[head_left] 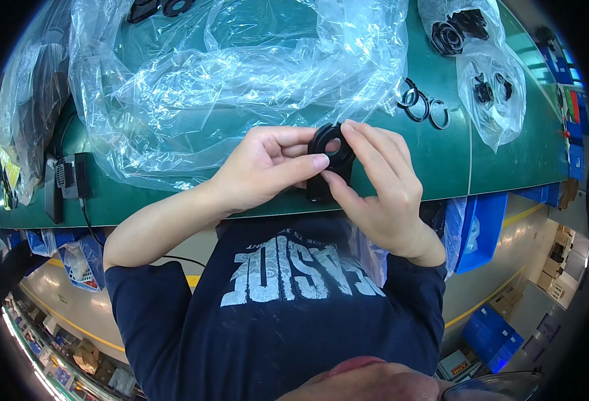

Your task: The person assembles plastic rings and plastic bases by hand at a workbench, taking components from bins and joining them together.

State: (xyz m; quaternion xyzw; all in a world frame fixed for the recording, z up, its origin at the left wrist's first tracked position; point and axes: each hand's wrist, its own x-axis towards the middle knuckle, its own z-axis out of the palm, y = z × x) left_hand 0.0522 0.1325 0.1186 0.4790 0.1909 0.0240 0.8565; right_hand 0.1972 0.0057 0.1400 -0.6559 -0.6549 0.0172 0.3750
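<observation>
left hand (264, 167) + right hand (378, 184): fingers pinched shut on black plastic part (331, 157) | looks light, rigid, smooth | best held by rim beside fingertips, ring hole between them

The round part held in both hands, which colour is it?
Black, seen best in the head view.

Two hands, the left hand (261, 167) and the right hand (381, 194), together hold one black plastic part (328, 160) with a round opening, above the near edge of the one green table (502, 167). Three loose black rings (423, 107) lie in a cluster toward the table's right side. One large crumpled clear plastic sheet (227, 80) covers the table's middle and far left. Two small clear bags (488, 80) of black parts lie by the far right corner; the parts inside cannot be counted. One black adapter (74, 175) sits near the left edge.
</observation>
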